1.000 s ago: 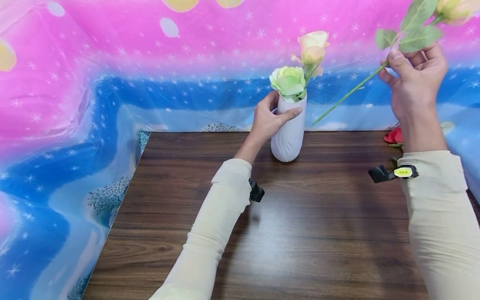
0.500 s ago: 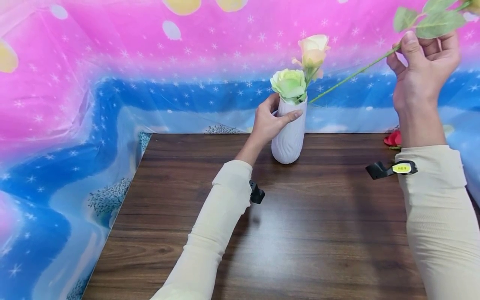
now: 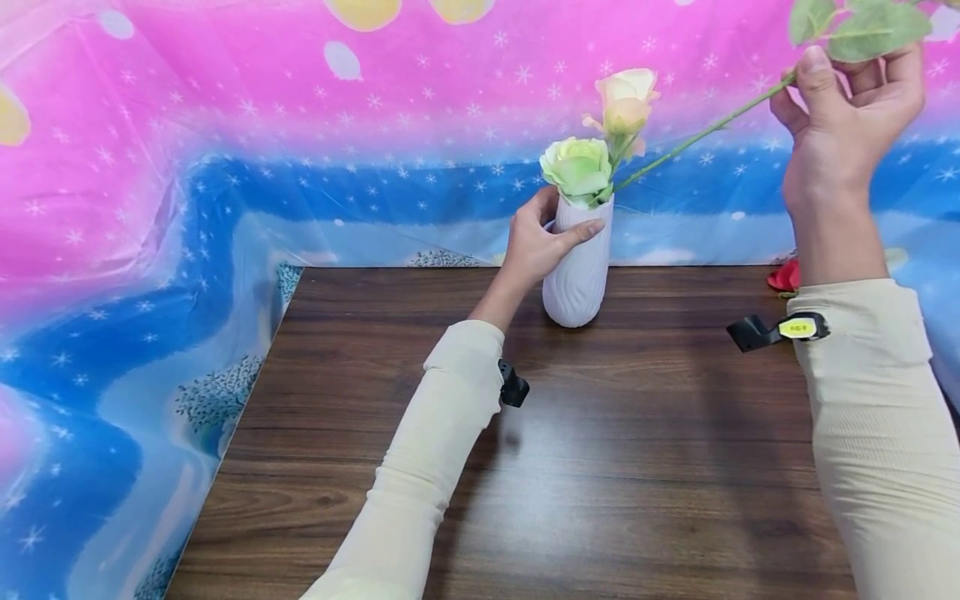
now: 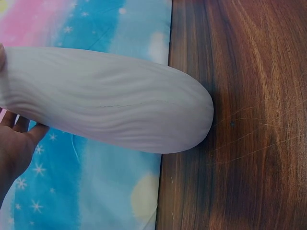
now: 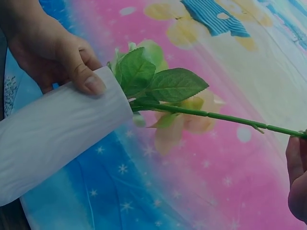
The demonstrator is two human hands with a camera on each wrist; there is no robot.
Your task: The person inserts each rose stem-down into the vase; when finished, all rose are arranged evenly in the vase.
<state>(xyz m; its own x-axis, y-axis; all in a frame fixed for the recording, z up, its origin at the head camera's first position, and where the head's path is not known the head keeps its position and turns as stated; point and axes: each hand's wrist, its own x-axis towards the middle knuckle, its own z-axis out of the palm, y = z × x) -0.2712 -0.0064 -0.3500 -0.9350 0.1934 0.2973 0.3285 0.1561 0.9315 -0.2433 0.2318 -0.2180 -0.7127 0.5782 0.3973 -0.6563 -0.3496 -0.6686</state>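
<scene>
A white ribbed vase (image 3: pixel 576 279) stands on the table near its back edge. My left hand (image 3: pixel 534 242) grips it just below the rim, thumb across the front. Out of its mouth rise a pale green rose (image 3: pixel 576 167) and a peach rose (image 3: pixel 627 102). At the upper right, my right hand (image 3: pixel 851 137) pinches the green stem (image 3: pixel 708 135) of another artificial flower, close under its leaves (image 3: pixel 879 33). That flower's bloom is outside the head view. The stem slants down to the left, and its lower end (image 5: pixel 144 105) is right at the vase's rim in the right wrist view.
A red flower (image 3: pixel 784 275) lies at the table's back right, partly hidden by my right wrist. Behind the dark wooden table (image 3: pixel 637 467) hangs a pink and blue snowflake cloth (image 3: pixel 375 192). Both forearms wear black wrist mounts.
My right hand has risen and moved slightly right, tilting the stem flatter. The stem's lower end has come up from beside the vase to its rim. The left hand stays on the vase.
</scene>
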